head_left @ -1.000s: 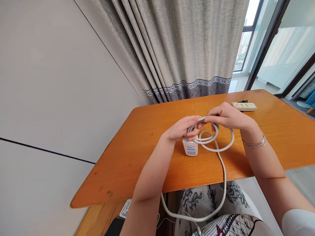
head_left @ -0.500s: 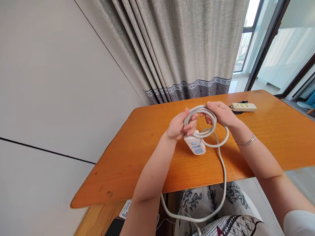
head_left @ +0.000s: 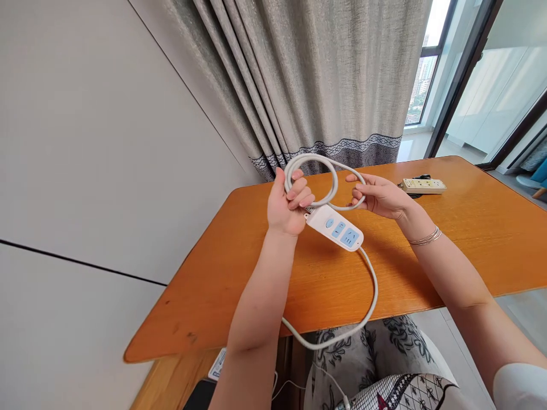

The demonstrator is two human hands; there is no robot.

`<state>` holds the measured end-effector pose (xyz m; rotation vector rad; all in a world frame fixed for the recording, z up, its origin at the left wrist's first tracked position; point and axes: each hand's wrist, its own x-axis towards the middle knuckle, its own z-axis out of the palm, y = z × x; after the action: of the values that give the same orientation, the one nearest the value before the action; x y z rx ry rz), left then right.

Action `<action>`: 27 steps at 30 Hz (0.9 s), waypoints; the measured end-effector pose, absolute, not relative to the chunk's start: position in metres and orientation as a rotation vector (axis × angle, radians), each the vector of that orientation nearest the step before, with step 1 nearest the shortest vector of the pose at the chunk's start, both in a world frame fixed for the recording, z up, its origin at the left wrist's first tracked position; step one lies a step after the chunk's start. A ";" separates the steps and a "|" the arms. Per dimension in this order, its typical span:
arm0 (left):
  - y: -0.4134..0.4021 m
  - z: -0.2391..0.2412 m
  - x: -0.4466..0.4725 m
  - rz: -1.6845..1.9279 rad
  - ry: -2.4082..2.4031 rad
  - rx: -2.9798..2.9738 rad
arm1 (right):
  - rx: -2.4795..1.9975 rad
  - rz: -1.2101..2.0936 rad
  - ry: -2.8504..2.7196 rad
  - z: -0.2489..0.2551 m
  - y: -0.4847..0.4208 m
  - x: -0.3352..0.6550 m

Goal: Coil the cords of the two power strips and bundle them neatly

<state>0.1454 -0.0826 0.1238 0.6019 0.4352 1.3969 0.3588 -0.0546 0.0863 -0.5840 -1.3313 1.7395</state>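
Left hand (head_left: pixel 287 208): fingers (head_left: pixel 299 192) curled shut round the coiled white cord (head_left: pixel 331 169), held up above the table.
Right hand (head_left: pixel 378 196): thumb and fingers closed lightly on the loop's other side, near the left fingers.
Power strip (head_left: pixel 335 226): white with blue sockets, tilted, just under the left fingers and off the table; its cord drops past the table edge.
Table (head_left: pixel 239 267): orange wood, below both hands.
Second strip (head_left: pixel 424 184): flat on the table beyond the right fingers, well apart.
Curtain (head_left: pixel 325 85): grey, behind the hands.

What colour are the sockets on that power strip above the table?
Light blue, on the white plastic power strip; the head view shows it.
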 end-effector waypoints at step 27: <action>-0.081 0.135 0.126 1.693 0.566 0.758 | -0.840 1.334 -1.451 0.078 -0.052 0.352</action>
<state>0.1262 -0.0812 0.1352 0.7576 0.5657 1.6932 0.3520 -0.0521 0.0778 -0.8404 -1.4509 1.3340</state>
